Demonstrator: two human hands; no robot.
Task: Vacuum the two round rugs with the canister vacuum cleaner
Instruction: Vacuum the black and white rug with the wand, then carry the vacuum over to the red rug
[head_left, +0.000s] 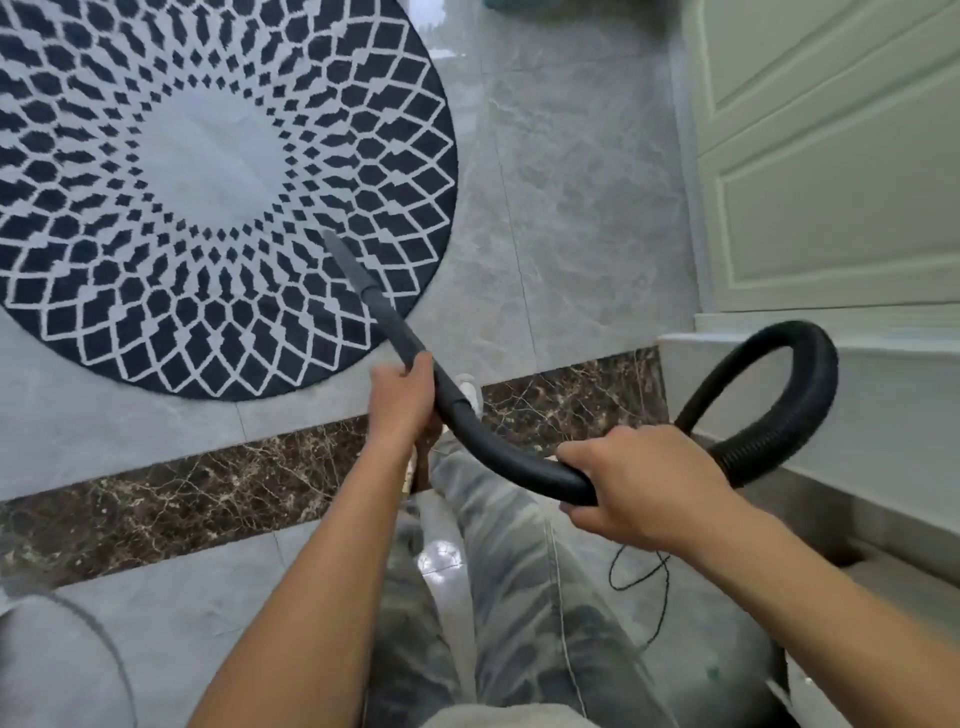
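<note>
1. The right hand (639, 483) is clenched round the curved handle (519, 462) of the vacuum; the left hand (400, 395) grasps the wand (374, 301) further forward.
2. The wand slopes down to a narrow nozzle (335, 244) over the patterned rug (208, 171), inside its near right edge; I cannot tell if it is touching.
3. The hose (779, 353) loops off behind the right hand; the canister is out of view.
4. This rug looks to be in progress. The second one is not clearly visible and probably remains.
</note>
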